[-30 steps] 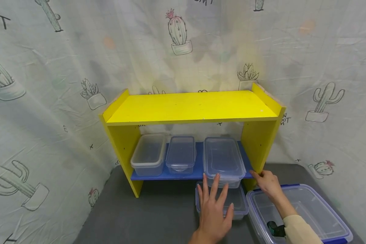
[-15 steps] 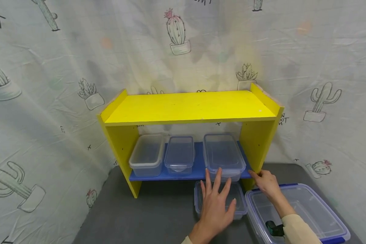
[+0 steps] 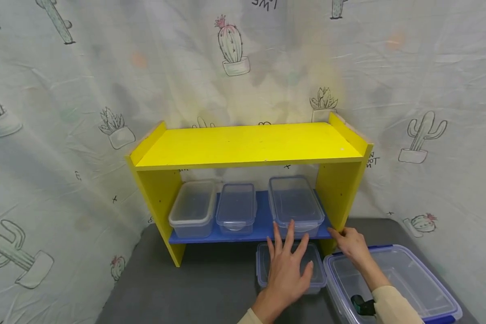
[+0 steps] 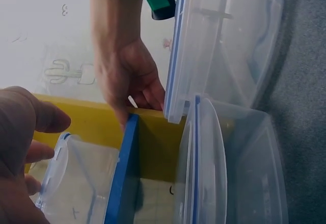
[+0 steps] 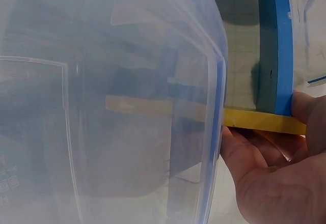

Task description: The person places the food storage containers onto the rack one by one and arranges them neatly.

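Observation:
A clear lidded food container [image 3: 295,198] sits at the right of the blue shelf board [image 3: 263,220] in a yellow shelf unit [image 3: 247,146]. My left hand [image 3: 285,274] has its fingers spread and extended, fingertips at the container's front edge; the left wrist view shows them beside its clip side [image 4: 53,170]. With my right hand [image 3: 352,247] I grip the front edge of the unit's right side panel [image 5: 265,121]. The thumb lies by the end of the blue board, and the other fingers go round the panel's outer face.
Two more clear containers, one with a whitish lid [image 3: 193,202] and a smaller one [image 3: 236,202], stand left on the blue board. Below it, another container [image 3: 263,265] rests on the grey table [image 3: 210,288]. A large blue-rimmed container [image 3: 421,279] stands at the right, under my right forearm.
The right-hand container has slid back on the blue board, its front no longer jutting past the edge. My left hand has moved forward with it. My right hand keeps its grip.

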Demonstrator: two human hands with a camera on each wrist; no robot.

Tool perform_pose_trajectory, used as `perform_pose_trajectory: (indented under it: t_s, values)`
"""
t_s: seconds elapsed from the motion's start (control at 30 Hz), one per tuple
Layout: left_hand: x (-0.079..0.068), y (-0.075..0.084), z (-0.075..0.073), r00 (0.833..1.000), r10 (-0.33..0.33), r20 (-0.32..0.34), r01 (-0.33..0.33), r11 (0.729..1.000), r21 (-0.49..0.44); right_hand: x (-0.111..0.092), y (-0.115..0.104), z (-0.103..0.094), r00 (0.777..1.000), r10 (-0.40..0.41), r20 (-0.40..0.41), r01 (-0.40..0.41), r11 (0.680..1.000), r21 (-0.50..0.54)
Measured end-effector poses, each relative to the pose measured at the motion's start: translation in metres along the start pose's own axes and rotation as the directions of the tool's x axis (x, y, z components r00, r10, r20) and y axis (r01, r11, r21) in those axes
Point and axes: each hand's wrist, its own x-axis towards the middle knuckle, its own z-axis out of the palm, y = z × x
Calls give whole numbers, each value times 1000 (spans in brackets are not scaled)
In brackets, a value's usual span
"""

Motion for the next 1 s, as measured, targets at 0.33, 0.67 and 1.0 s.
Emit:
perform_pose_trajectory:
  t_s: [0.33,0.67,1.0]
  values:
    - [-13,-1,-6,999,-25,-36,25,1000,-16,0,0,2,1000,-3,0,3,1000,-3]
    - [-29,-21,-5,972,-21,-233,6,998,-64,1,2,-1,1000,-8,25,9,1000,-23]
    - [-50,-54,7,938,-49,-343,39,999,-35,0,1,-2,1000,-4,31,4,1000,-13]
